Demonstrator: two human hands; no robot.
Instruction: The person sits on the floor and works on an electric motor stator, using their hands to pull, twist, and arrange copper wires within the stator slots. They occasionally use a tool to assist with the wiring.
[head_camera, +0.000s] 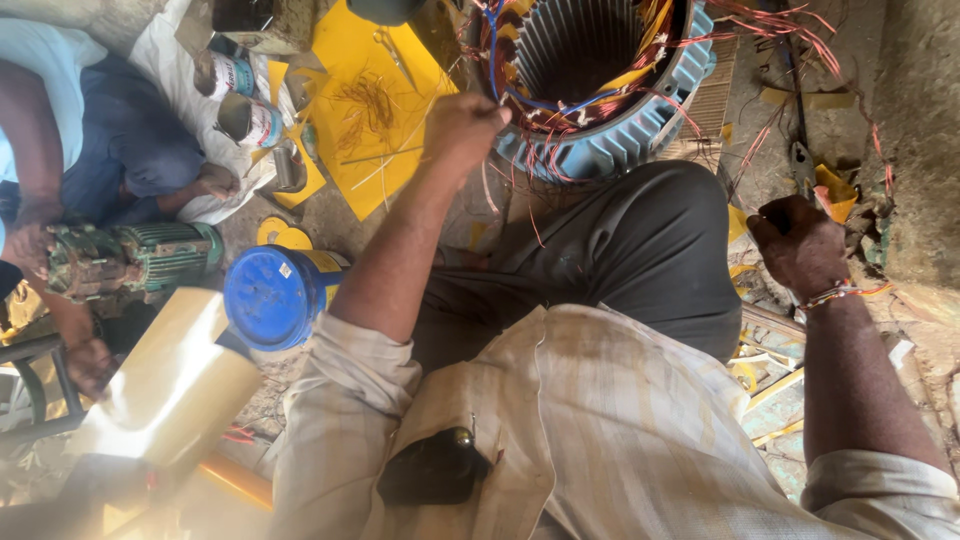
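Nearest the camera is your cream shirt (600, 420), with a dark object (432, 468) tucked at its front. Beyond it your bent knee in dark trousers (620, 250) fills the centre.

Your right hand (800, 245), with a beaded band at the wrist, is clenched over the littered ground at the right; whether it grips anything cannot be told. Just beyond it lies a tool with a yellow handle (825, 185).

Your left hand (462, 128) reaches forward, fingers pinched on thin wire at the near rim of the motor stator (610, 80). The stator lies on its side just past your knee: a blue ribbed housing, a finned dark bore open toward you, and copper-red winding wires (770, 25) with blue leads and yellow insulation strips spilling over its edge.

To your left stands a can with a blue lid (272, 296), and beside it a pale yellow roll (170, 385), blurred in the glare. Farther off, yellow insulating sheets (365, 100) carry a tangle of wire (368, 100), next to two tins (240, 95).

At the far left another person's hands (30, 245) hold a green motor (130, 258).
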